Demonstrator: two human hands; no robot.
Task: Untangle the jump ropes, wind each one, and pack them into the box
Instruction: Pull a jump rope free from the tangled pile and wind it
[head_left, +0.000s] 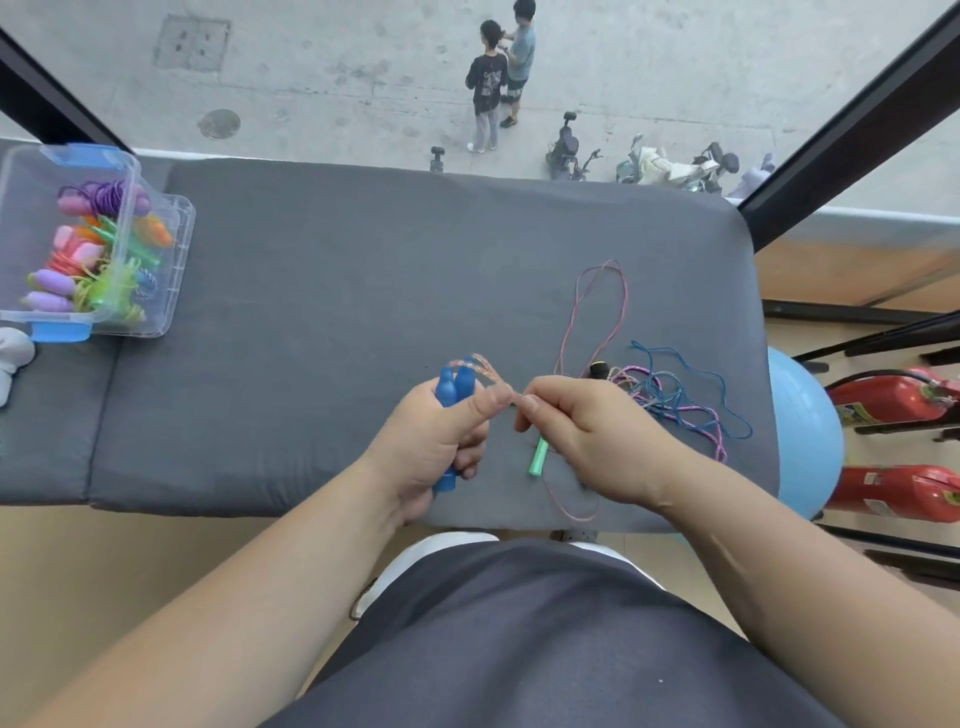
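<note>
In the head view, your left hand (431, 447) gripped two blue handles (451, 388) together, with the thumb on their pink braided rope (485, 366). Your right hand (592, 441) pinched the same rope just beside that thumb. A green handle (538, 457) and the tangled ropes (675, 405) lay on the gray cushion (337, 312). The clear box (174, 270), far left, held wound ropes.
</note>
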